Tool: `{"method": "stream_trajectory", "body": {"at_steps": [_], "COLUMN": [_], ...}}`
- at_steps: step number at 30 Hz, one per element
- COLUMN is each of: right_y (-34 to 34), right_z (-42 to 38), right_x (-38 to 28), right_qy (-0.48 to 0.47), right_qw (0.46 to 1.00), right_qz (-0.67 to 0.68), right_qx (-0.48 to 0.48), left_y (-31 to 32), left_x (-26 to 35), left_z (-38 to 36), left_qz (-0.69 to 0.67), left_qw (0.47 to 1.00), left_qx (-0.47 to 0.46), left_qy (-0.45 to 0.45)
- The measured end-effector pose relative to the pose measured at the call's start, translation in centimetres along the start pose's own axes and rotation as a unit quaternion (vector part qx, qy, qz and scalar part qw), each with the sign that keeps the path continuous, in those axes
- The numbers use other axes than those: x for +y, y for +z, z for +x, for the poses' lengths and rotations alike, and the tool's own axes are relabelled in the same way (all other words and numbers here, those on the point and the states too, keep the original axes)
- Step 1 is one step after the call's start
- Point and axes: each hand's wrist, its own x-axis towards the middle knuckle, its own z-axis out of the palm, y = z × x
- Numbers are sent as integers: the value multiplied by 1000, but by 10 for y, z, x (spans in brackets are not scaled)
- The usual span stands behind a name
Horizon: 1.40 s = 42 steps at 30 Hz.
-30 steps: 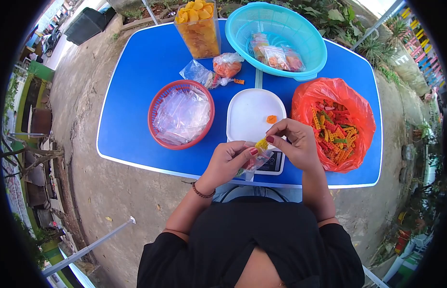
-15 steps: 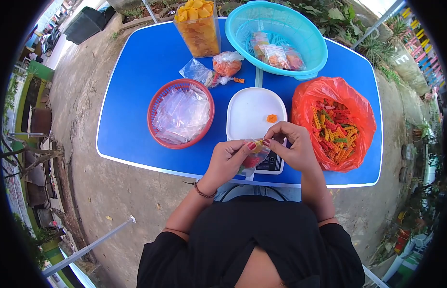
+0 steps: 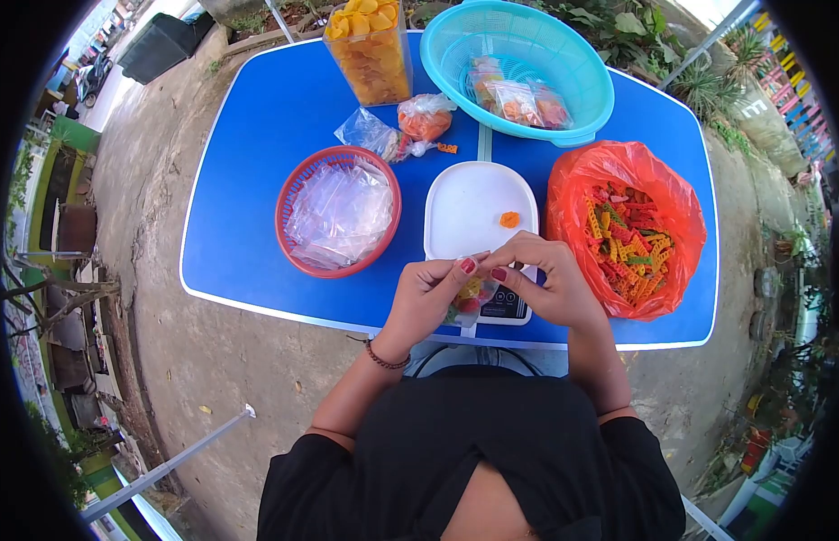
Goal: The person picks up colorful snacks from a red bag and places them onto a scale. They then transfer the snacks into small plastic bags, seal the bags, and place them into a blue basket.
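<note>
A small clear plastic bag (image 3: 471, 302) with colourful snack pieces inside hangs between my hands over the near end of the scale. My left hand (image 3: 430, 290) pinches one side of its top edge between thumb and fingers. Beside it, my right hand (image 3: 556, 281) has thumb and fingertips closed on the other side of that edge. Behind them is the white kitchen scale (image 3: 473, 203), whose dark control panel (image 3: 504, 305) is partly covered by my right hand. One orange snack piece (image 3: 509, 219) lies on the scale's plate.
On the blue table (image 3: 239, 198), a red basket (image 3: 281, 236) of clear bags stands left; a red plastic bag (image 3: 577, 171) of colourful crinkled snacks stands right. At the back are a container of yellow chips (image 3: 374, 68), tied bags (image 3: 426, 119) and a turquoise basket (image 3: 586, 86) with filled packets.
My fingertips have moved slightly along the bag's top edge, and the yellow snack piece near the opening now sits lower inside the bag. My right hand has turned a little.
</note>
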Motion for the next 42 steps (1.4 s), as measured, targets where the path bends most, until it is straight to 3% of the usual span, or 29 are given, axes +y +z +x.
{"method": "stream_trajectory", "body": {"at_steps": [3, 7, 10, 13, 16, 19, 22, 25, 31, 35, 37, 40, 42], "right_y": [0, -1, 1, 5, 1, -5, 3, 10, 18, 22, 28, 25, 28], "right_z": [-1, -3, -6, -6, -8, -8, -4, 0, -1, -3, -5, -7, -11], "right_x": [0, -7, 3, 3, 0, 10, 29, 36, 43, 27, 24, 13, 14], "right_qy": [-19, 27, 21, -17, -47, 29, 63, 27, -36, 20, 32, 37, 34], "right_qw": [999, 989, 990, 990, 984, 998, 987, 955, 917, 981, 950, 937, 949], "right_qz": [-38, -131, -115, -143, -158, 56, -6, -240, -367, -41, 195, 279, 238], "right_qx": [-29, -70, -81, -12, -61, -26, 147, 170, 149, 190, 240, 207, 204], "left_y": [3, 0, -1, -5, -6, -7, -2, 1, 0, -8, -4, 3, 6], "left_x": [-7, -7, -6, 2, 1, -4, 0, 0, -2, -8, -2, 2, 1], "left_z": [3, 1, 0, -1, 0, 2, 2, 3, 2, 0, -1, -1, -1], "left_qz": [-15, -6, -21, -25, -3, -27, -148, -215, -130, -87, -67, -42, -44], "left_qw": [997, 1000, 999, 997, 997, 998, 987, 975, 990, 996, 997, 997, 997], "left_qx": [42, 9, -27, -73, -71, -54, -12, 12, 16, 9, 28, 56, 66], "left_qy": [65, 23, 3, -21, -20, -18, -57, -61, -59, -14, -3, 11, 22]}}
